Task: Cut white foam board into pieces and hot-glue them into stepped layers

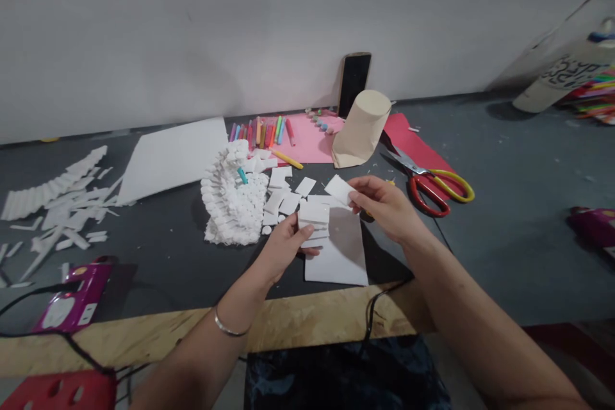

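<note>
Head view: your left hand (pixel 283 246) grips a small stack of white paper pieces (pixel 314 223), thumb on top, fingers curled beneath. Your right hand (pixel 384 205) pinches a single white paper rectangle (pixel 339 189) between thumb and fingertips, just beside the stack's upper right. Both sit above a white sheet (pixel 341 259) on the dark table (pixel 504 224). A white paper sculpture (pixel 233 202) stands just left; red-and-yellow scissors (pixel 432 182) lie to the right.

Both forearms are seen bare, without sleeves; a thin silver bangle (pixel 229 327) is worn on the left wrist.
</note>
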`<state>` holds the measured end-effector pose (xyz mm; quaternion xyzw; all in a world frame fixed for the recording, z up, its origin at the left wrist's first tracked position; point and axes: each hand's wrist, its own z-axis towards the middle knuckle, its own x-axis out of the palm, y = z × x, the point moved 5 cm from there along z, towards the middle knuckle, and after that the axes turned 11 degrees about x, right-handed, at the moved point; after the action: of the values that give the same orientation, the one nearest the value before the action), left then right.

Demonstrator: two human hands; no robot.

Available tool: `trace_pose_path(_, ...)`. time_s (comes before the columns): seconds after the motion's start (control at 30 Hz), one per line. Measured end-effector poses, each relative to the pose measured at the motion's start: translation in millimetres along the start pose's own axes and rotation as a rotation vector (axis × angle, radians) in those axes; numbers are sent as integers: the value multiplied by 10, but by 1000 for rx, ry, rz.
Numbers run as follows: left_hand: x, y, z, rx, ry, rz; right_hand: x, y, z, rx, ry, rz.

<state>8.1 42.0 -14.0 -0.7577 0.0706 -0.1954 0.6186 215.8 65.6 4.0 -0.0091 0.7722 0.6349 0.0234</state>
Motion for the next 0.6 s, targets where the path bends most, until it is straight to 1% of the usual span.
trace_pose_path(0.13,0,-5,0,-10,0,43,2,-22,-10,66,24,107)
trace_pose_path(0.27,17,-7,-5,-29,13,85,52,-16,-34,127,76,150)
trace_pose_path(0.43,26,1,-5,-30,30,92,115,-20,-69,142,117,89)
trace_pose_path(0.6,40,-10,-2,-19,37,103,108,-78,-54,128,80,11)
